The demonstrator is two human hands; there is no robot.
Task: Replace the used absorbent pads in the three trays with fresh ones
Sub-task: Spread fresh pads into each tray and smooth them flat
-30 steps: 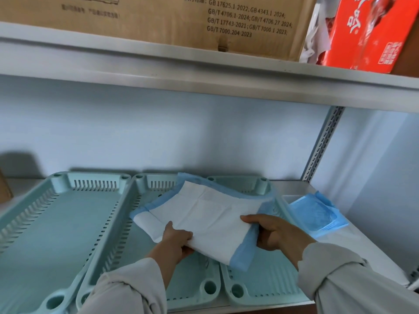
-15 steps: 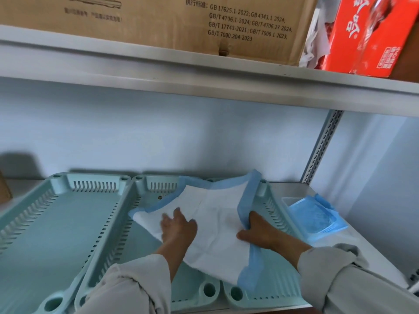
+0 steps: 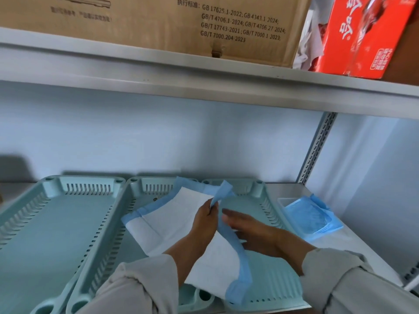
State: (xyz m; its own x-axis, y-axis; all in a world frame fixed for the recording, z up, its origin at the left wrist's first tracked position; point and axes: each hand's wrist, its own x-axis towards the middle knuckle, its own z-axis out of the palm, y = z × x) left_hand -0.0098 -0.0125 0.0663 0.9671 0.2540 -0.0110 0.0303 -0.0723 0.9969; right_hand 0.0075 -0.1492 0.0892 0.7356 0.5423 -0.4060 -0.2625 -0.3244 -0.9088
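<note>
Nearest, at 6 o'clock: two pale grey sleeves reaching in from the bottom edge. Just beyond, left hand (image 3: pixel 205 219) with its grip pinched on the blue edge of a white absorbent pad with a light-blue plastic border (image 3: pixel 172 219), thumb and fingertips clamped near the pad's upper right corner, that corner flicked up and twisted. Right hand (image 3: pixel 248 230) at 4 o'clock of the left one, fingers fairly straight and relaxed, grip released, lying against the pad's right-hand blue border where it sags in a long rumpled strip. Pad itself partly unfolded, creased in squares, white quilted face up, draped slantwise over the middle pale-green slotted plastic tray (image 3: pixel 108 252) and across the rim into the right pale-green slotted plastic tray (image 3: pixel 269 207); near end hanging over both trays' front rims at 6 o'clock. Left pale-green slotted plastic tray (image 3: pixel 56 223) at 9 o'clock, bare floor showing, side by side with the middle one, rims touching. All three set on a grey metal shelf (image 3: pixel 362 250). At 3 o'clock, beside the right tray, a folded stack of blue-backed pads (image 3: pixel 311 217) on the same shelf. Farther back, pale blue wall and a perforated metal upright (image 3: pixel 317 148). Farthest, at 12 o'clock, upper shelf board (image 3: pixel 204 80) carrying a brown cardboard carton with printed standard codes (image 3: pixel 158 21) and, at 1 o'clock, a red printed box (image 3: pixel 367 35).
</note>
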